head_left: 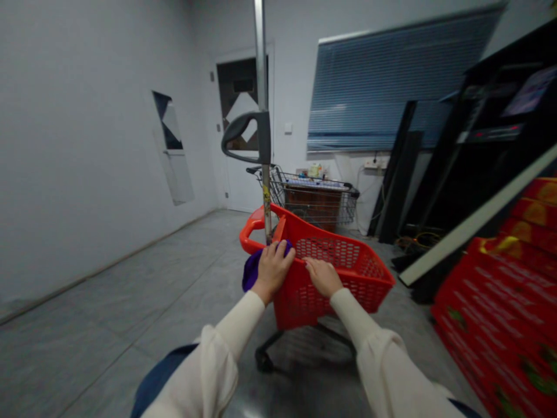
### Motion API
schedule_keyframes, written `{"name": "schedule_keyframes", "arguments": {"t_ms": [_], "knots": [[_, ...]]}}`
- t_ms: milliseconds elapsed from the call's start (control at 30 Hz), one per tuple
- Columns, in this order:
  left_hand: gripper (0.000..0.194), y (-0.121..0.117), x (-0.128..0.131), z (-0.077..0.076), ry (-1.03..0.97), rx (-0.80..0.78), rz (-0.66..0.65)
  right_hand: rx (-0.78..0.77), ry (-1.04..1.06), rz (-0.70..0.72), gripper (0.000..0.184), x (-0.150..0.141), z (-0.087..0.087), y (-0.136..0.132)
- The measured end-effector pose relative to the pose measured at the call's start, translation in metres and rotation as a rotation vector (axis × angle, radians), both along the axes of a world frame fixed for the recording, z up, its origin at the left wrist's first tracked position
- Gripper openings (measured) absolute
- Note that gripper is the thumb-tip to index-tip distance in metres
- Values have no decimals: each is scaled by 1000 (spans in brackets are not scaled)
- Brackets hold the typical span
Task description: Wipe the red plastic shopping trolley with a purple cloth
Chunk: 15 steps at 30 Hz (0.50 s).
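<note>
A red plastic basket cart on wheels stands in front of me, with a tall metal pole and grey handle rising from its left end. My left hand presses a purple cloth against the basket's near left rim, fingers curled over it. My right hand grips the near rim of the basket a little to the right.
A metal wire shopping cart stands behind the red one near a white door. Red printed boxes are stacked at the right, beside dark panels and a black machine. Grey tiled floor stretches left to a white wall.
</note>
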<state>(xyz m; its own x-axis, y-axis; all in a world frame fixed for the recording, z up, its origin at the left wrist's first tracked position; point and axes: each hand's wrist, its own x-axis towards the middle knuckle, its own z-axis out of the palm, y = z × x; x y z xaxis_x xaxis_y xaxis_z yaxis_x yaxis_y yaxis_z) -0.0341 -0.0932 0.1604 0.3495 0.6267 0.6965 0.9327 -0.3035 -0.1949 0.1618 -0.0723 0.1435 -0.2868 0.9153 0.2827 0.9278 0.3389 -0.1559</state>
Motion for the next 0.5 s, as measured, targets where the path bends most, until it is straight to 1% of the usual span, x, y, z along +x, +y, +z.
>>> {"name": "schedule_keyframes", "arguments": {"t_ms": [67,100,167,267,333,433,500], "knots": [[31,-2,11,17,-53,-115,78,-15,-37,-68,41,9,-4,-1],[31,-2,17,22,-60,-167,95,-16,-51,-96,41,13,-6,-1],[32,-2,31,27,-37,-241,95,-2,-63,-122,41,15,-10,-3],[30,2,44,31,36,-303,38,17,-73,-127,40,13,-11,-6],[30,5,42,38,53,-329,30,9,-96,-161,42,18,-11,-7],[32,9,28,48,-2,-316,134,-23,-136,-252,45,34,-12,-9],[32,9,24,48,-42,-281,198,-11,-144,-250,43,45,-16,-11]]}}
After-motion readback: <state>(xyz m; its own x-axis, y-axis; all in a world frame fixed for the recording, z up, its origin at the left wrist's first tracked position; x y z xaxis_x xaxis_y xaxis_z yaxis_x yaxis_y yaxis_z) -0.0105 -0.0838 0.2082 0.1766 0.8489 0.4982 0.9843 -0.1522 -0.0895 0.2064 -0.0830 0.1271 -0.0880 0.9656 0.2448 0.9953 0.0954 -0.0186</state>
